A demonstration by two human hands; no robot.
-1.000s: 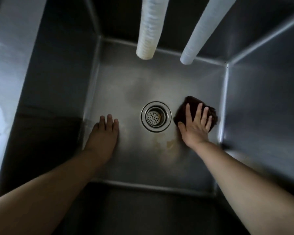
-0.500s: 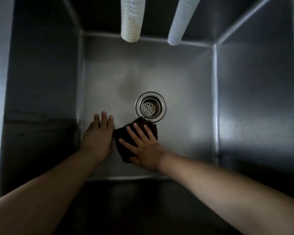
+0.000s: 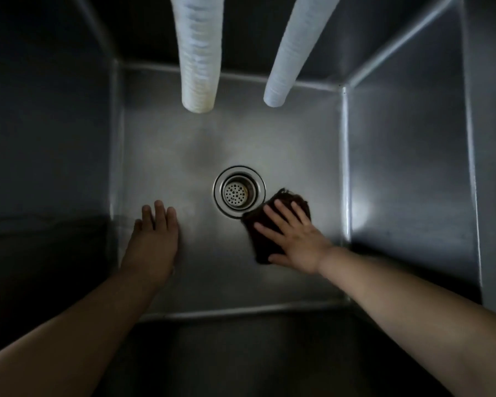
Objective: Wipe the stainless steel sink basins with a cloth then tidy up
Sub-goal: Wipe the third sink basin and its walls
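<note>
I look straight down into a deep stainless steel sink basin (image 3: 284, 144). A dark brown cloth (image 3: 262, 239) lies on the basin floor just right of the round drain strainer (image 3: 239, 191). My right hand (image 3: 294, 239) presses flat on the cloth with fingers spread, covering most of it. My left hand (image 3: 153, 239) rests flat on the bare basin floor to the left of the drain, fingers together, holding nothing.
Two white ribbed hoses, one (image 3: 198, 53) left and one (image 3: 295, 50) right, hang down into the basin from the top. Steep steel walls close in on all sides; the right wall (image 3: 407, 167) catches light, the left wall (image 3: 49, 138) is dark.
My right hand has slid the cloth from below-left of the drain back to its right side. The left hand stays planted. The camera view has shifted slightly.
</note>
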